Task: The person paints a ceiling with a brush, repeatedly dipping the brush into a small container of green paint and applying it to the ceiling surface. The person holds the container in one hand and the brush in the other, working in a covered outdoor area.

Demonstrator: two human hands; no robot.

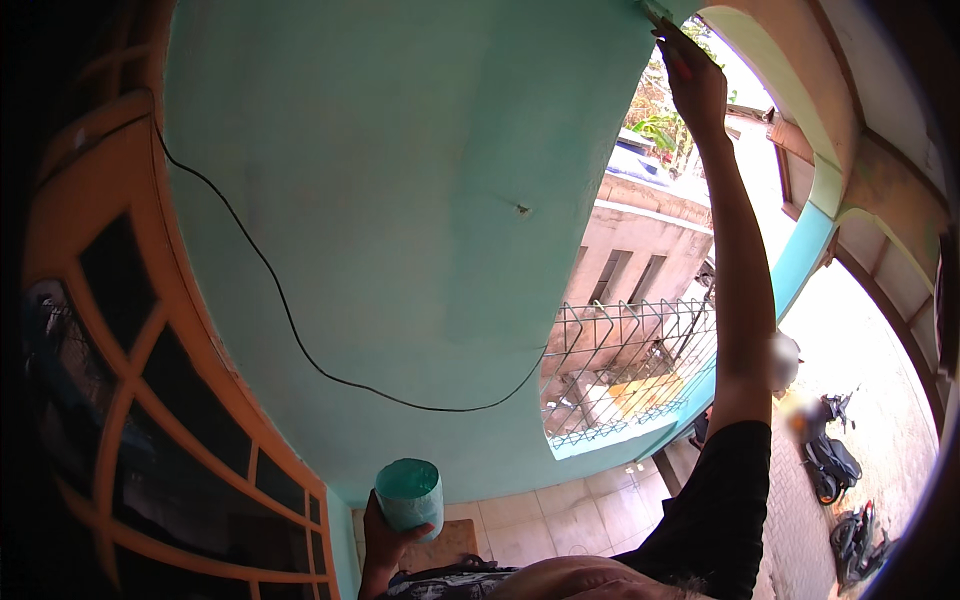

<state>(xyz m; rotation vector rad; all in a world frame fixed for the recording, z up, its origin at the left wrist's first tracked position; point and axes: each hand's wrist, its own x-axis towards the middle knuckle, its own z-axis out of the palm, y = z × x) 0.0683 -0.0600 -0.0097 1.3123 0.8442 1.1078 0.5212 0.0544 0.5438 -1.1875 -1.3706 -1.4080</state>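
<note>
My left hand (385, 540) is wrapped round a paint-smeared tub (412, 508) with teal paint inside, held low in front of me. My right arm reaches far up to the right. At its end my right hand (692, 82) grips a paintbrush (653, 12) whose tip lies by the top edge of the teal wall (380, 220), beside the arched opening. The bristles are partly cut off by the picture's upper edge. Darker and lighter teal patches show on the wall.
A black cable (290, 310) hangs in a loop across the wall. Orange-framed windows (130, 390) stand at the left. A wire fence (630, 350) fills the lower part of the opening. Tiles (560, 515) cover the floor below. Parked motorbikes (830, 460) and people are outside, right.
</note>
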